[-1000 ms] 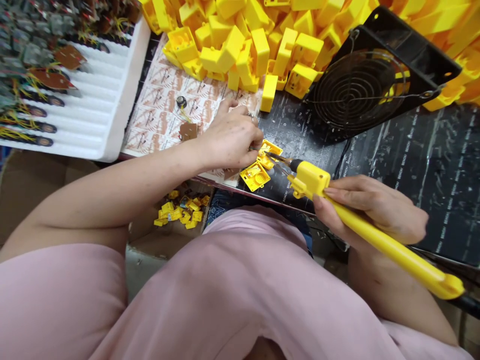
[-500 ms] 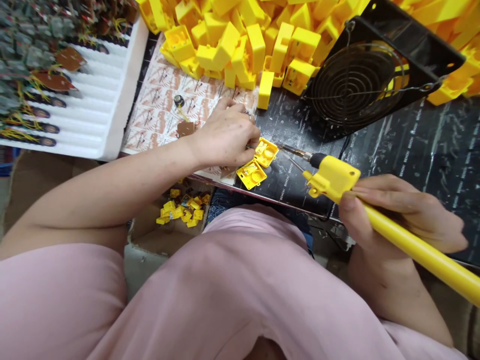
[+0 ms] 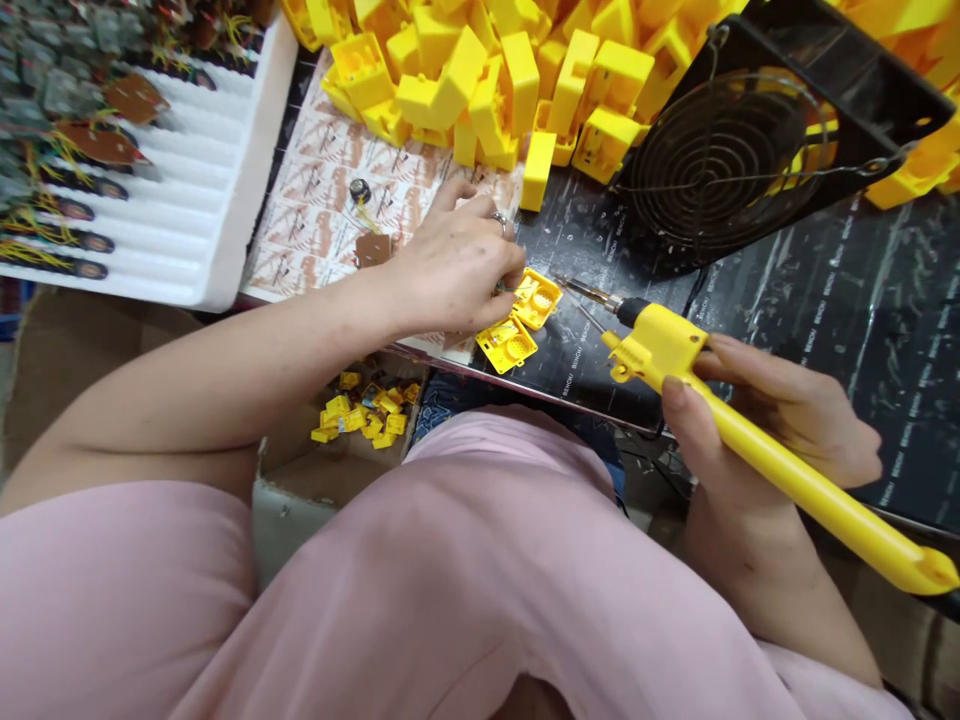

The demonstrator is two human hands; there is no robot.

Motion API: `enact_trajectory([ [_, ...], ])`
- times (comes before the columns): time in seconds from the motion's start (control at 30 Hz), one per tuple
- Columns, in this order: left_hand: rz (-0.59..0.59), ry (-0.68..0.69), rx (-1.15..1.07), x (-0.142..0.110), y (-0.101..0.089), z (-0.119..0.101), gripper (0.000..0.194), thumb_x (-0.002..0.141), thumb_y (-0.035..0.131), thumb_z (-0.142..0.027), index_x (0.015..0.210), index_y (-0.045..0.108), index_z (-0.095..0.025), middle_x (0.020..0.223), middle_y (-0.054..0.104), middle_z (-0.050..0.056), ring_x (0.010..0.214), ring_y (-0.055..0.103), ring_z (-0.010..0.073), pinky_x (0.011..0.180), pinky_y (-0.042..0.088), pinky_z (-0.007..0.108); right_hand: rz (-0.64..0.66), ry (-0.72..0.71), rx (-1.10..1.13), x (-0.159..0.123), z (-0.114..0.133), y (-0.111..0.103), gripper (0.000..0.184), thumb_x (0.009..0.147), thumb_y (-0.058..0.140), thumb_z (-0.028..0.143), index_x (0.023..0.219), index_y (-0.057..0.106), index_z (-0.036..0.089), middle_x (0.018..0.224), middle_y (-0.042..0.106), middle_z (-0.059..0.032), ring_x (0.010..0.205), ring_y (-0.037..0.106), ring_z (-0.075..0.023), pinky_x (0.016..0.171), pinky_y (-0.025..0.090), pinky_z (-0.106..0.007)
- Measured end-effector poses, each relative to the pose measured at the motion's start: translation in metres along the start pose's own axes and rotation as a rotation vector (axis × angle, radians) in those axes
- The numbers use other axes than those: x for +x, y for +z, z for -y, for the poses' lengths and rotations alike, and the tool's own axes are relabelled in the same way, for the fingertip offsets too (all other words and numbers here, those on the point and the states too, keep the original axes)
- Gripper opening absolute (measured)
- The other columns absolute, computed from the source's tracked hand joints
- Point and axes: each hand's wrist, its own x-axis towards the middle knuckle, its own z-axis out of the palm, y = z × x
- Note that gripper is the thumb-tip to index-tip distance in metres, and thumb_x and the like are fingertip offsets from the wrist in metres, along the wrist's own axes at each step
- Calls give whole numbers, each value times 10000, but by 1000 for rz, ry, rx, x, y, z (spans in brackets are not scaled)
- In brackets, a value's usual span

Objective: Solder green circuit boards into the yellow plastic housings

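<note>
My right hand (image 3: 780, 410), fingers gripping the soldering iron (image 3: 667, 345), had drawn its tip (image 3: 589, 291) clear of the open yellow casing (image 3: 516, 345) on the surface (image 3: 581, 365) beside my left hand (image 3: 466, 262), whose hold I couldn't tell, apparently pausing contact.

Top (image 3: 435, 560): one, pale pink, plain matte cloth, softly creased across the front; neckline opening (image 3: 525, 700) partly in view, with a slight dip at its edge.
Left sleeve (image 3: 127, 580): short, same pink, wide cut, hem above the elbow.
Right sleeve (image 3: 814, 675): matching pink, only partly in view.
Lower garment (image 3: 444, 405): blue, figured with lighter curling outlines; mostly hidden by the top.
Ring (image 3: 501, 222): one, silver-coloured, worn on a finger of the left grip (image 3: 465, 262); setting too small to tell.
Right grip (image 3: 795, 405): bare, as is its forearm.
</note>
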Motion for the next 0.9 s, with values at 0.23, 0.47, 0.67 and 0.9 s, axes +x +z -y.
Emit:
enact_trajectory([
  [0.23,-145,-110,-94,-15,7,-6,215,922,550,-345,910,762,-310,914,740,21,1121,642,302,1227,298,633,-46,-304,0,2,-4,8,347,762,881,134,1065,777,267,844,797,28,666,744,-169,539,597,-284],
  [0.47,-188,-155,-36,-9,18,-9,223,935,542,-336,915,761,-299,842,733,47,1116,643,320,1198,329,651,-8,-238,-156,-2,-1,9,436,815,870,259,1228,742,315,964,815,19,711,759,-174,606,614,-306],
  [0.67,-182,-115,46,-3,20,-10,262,932,511,-305,868,759,-248,793,726,44,1019,666,292,1179,366,622,90,-370,-135,5,2,15,218,814,843,158,933,693,261,818,784,23,670,749,-166,573,622,-283],
  [0.9,-109,-86,117,1,15,-14,327,955,465,-295,860,768,-219,823,735,66,1065,666,312,1156,348,634,126,-423,-236,12,11,18,250,823,873,212,907,639,239,818,785,23,689,765,-153,566,589,-244],
])
